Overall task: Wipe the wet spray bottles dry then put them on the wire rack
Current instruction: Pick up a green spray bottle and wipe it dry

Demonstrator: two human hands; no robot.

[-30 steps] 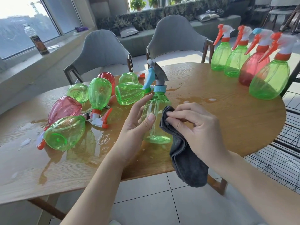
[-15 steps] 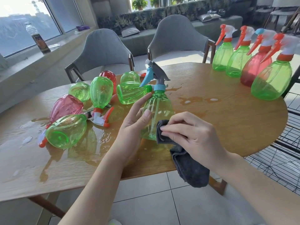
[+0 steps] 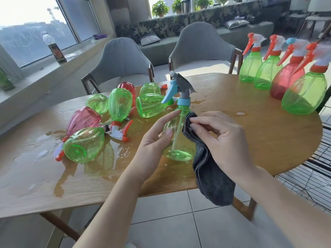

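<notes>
My left hand holds a green spray bottle with a blue and grey trigger head upright above the table's near edge. My right hand presses a dark grey cloth against the bottle's right side, high near the shoulder; the cloth's tail hangs below the table edge. Several wet bottles, green and pink, lie in a heap on the left of the wooden table. Several upright bottles with orange triggers stand in a row at the far right. The black wire rack shows past the table's right edge.
Water pools on the table's left and near part. Two grey chairs stand behind the table. A dark drink bottle sits on the window ledge at the far left. Tiled floor lies below.
My right hand has slid the cloth from the bottle's lower side back up to its shoulder. The bottle has shifted slightly in my left hand, which keeps its grip.
</notes>
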